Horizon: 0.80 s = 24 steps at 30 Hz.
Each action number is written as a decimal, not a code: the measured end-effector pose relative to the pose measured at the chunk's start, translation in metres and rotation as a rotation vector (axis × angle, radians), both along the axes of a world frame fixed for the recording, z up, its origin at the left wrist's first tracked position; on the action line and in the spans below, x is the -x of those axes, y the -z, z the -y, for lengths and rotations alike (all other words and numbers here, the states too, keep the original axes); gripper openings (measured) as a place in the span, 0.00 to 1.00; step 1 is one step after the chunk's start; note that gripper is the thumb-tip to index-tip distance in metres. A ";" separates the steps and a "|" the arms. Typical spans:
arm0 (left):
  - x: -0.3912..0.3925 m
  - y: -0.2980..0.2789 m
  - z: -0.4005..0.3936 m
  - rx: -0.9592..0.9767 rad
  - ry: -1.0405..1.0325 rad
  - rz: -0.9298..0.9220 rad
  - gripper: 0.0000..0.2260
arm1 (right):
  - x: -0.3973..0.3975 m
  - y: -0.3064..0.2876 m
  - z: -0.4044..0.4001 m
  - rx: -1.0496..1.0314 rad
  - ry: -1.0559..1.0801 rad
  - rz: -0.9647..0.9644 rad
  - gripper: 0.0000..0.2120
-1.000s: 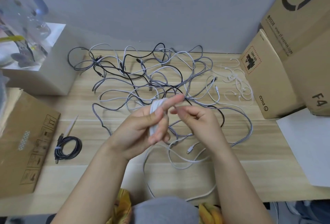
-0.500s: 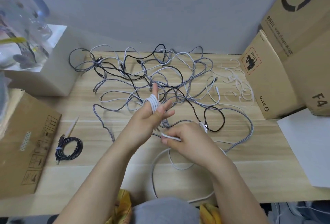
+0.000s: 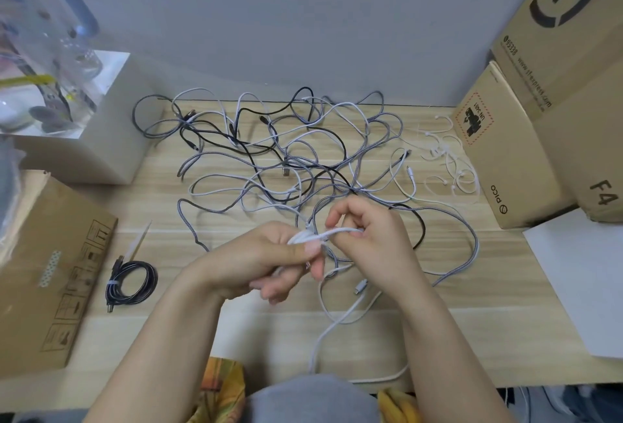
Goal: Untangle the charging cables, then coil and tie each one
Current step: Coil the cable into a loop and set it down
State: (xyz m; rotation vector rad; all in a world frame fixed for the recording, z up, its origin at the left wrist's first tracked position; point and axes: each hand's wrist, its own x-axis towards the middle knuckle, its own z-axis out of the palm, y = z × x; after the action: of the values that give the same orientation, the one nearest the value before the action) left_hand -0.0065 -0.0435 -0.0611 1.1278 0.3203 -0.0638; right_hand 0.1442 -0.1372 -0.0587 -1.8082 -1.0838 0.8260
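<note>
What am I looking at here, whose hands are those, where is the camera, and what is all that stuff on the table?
There is no machine here. A person wears one wide-angle camera on the head, so the picture looks forward and down over their own arms at a wooden table.

The left hand grips loops of a white cable, and the right hand holds the same cable, apparently winding it. The rest of that cable trails down toward the table's near edge.

Behind the hands lies a tangle of grey, white and black cables. To the left is a black cable already coiled and tied, with a loose white tie beside it. More white ties lie at the right. Cardboard boxes stand on the right, a flat brown box and a white box on the left.
</note>
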 end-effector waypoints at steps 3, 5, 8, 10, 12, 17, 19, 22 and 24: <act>-0.003 0.004 0.000 0.292 -0.082 0.197 0.10 | -0.003 0.001 -0.005 0.004 -0.030 -0.270 0.12; -0.006 0.002 -0.001 0.573 -0.067 0.367 0.10 | -0.002 0.005 -0.006 0.036 -0.071 -0.353 0.10; -0.004 -0.003 -0.012 0.861 -0.243 0.534 0.16 | 0.000 0.015 -0.002 0.107 -0.145 -0.286 0.11; -0.006 -0.008 -0.019 0.833 -0.531 0.514 0.19 | 0.005 0.020 0.002 0.178 -0.244 -0.195 0.11; -0.012 -0.010 -0.020 0.697 -0.833 0.448 0.17 | 0.009 0.019 0.004 0.229 -0.355 -0.139 0.11; -0.022 0.004 -0.012 0.211 -0.897 0.229 0.18 | 0.012 0.011 0.004 0.287 -0.404 0.059 0.08; -0.024 0.013 -0.007 -0.065 -0.761 0.121 0.24 | 0.013 0.010 0.004 0.313 -0.390 0.153 0.07; -0.028 0.020 -0.002 -0.560 -0.505 -0.131 0.23 | 0.012 0.008 0.004 0.326 -0.336 0.306 0.02; -0.026 0.024 0.001 -0.784 -0.389 -0.262 0.22 | 0.009 0.003 0.005 0.297 -0.283 0.349 0.05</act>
State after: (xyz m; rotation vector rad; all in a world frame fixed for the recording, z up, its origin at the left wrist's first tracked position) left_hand 0.0195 -0.0441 -0.0855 1.8138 0.8405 0.2848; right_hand 0.1350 -0.1421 -0.0620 -2.1325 -1.5340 0.8935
